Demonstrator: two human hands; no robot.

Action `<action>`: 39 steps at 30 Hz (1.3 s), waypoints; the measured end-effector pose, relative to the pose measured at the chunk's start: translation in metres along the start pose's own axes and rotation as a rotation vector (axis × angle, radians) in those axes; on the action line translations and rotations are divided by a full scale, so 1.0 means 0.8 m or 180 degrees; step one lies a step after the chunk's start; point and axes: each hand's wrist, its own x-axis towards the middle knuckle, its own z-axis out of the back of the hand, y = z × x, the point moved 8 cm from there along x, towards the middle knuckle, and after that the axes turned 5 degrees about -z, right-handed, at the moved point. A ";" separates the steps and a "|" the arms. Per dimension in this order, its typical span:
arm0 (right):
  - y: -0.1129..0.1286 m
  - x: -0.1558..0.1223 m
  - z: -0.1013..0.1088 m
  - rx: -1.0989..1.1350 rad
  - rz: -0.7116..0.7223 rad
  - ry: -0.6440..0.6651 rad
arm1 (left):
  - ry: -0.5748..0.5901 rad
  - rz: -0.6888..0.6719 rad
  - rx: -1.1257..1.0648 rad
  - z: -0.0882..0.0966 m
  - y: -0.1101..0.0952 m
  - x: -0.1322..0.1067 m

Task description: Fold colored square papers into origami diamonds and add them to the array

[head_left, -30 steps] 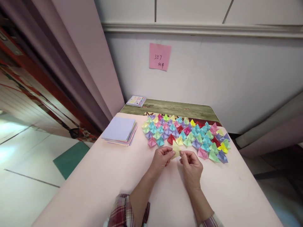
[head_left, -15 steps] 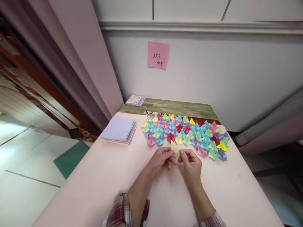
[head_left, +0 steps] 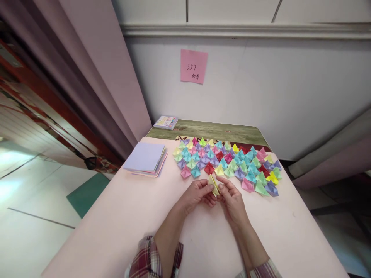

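Note:
A small folded piece of pale yellow paper (head_left: 213, 184) is held up between both hands, just above the pink tabletop. My left hand (head_left: 199, 194) pinches its left side between thumb and fingers. On the right side, the thumb and fingers of my right hand (head_left: 231, 199) close on the same paper. A gap shows between its folded layers. Right beyond my fingertips lie rows of folded paper boats (head_left: 230, 168) in many colours, with a red one (head_left: 209, 168) among the nearest.
To the left sits a stack of square coloured paper (head_left: 145, 157), lavender on top. A printed packet (head_left: 166, 122) lies at the table's (head_left: 121, 227) far left corner. A pink note (head_left: 194, 66) is stuck on the wall. A purple curtain (head_left: 124, 77) hangs at left.
The yellow paper has turned and its layers now show a gap. My right hand has shifted its grip, with its index finger raised along the paper's far side.

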 end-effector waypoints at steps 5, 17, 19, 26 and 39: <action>-0.010 0.005 0.000 -0.0126 -0.0255 0.0297 | 0.0058 -0.0004 0.0232 0.002 0.000 0.000; -0.004 -0.013 -0.006 -0.0427 -0.0715 0.1101 | 0.0461 0.0180 0.0318 -0.005 -0.001 -0.009; -0.005 -0.016 -0.011 -0.0518 -0.0764 0.1230 | 0.0427 0.0157 0.0303 -0.005 -0.003 -0.008; -0.011 -0.021 -0.016 -0.0544 -0.0946 0.1483 | 0.0490 0.0222 0.0284 -0.008 0.000 -0.009; 0.003 -0.002 -0.007 -0.0926 -0.0120 0.0773 | -0.0035 -0.0354 0.0453 0.010 -0.002 0.006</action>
